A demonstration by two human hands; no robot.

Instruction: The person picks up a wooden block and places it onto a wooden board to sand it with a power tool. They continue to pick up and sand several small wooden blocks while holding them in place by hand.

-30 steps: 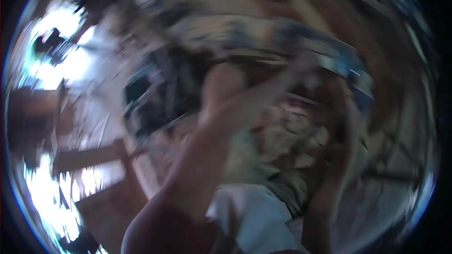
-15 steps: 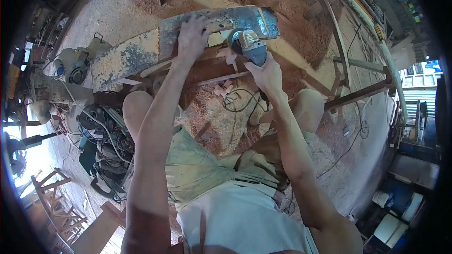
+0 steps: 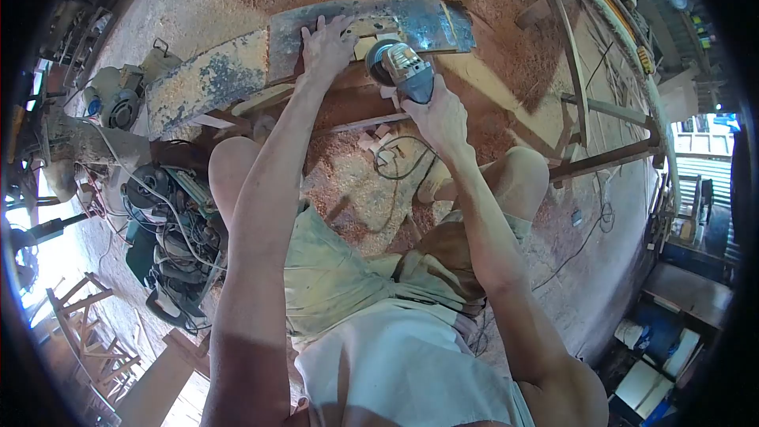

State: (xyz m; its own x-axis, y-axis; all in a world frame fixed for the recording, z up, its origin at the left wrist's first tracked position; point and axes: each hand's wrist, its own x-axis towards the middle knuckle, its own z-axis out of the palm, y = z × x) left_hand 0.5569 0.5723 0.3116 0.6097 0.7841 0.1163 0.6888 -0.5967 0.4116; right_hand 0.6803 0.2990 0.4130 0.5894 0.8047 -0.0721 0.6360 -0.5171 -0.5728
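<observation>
In the head view my right hand (image 3: 439, 117) is wrapped around the body of an angle grinder (image 3: 413, 75). The grinder's round disc (image 3: 381, 62) faces left, at the near edge of a worn, paint-stained bench board (image 3: 316, 16). My left hand (image 3: 328, 49) rests on that board with its fingers spread, left of the disc. Between the fingertips and the disc lies a pale wood piece (image 3: 365, 47), partly hidden by the grinder.
A second stained plank (image 3: 207, 91) extends to the left. Power tools and cables (image 3: 170, 229) are heaped by my left knee. A cord (image 3: 407, 166) loops over the sawdust-covered floor between my legs. Timber framing (image 3: 609, 160) stands on the right.
The grinder and my right hand have shifted slightly left, bringing the disc closer to my left hand. My left hand's fingers are more spread on the board.
</observation>
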